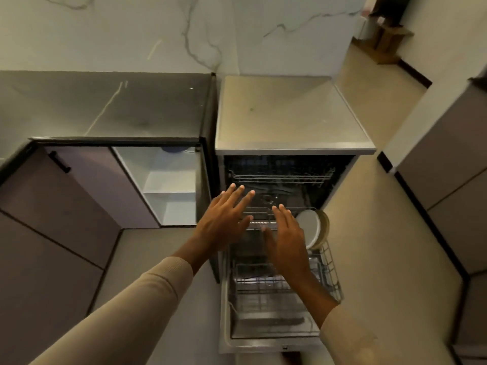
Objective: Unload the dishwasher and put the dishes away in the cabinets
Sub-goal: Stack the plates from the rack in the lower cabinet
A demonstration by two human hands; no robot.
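The left hand (224, 219) and the right hand (287, 233) both hover open, fingers spread and holding nothing, above the pulled-out lower rack (330, 272). The plates (309, 227) stand on edge at the far right corner of this rack, just beside the right hand. A hurried one-hand grip could probably make one plate slip or knock the other.

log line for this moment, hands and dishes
left hand: open, empty | right hand: open, empty, near plates | lower rack: pulled out | cabinet: open
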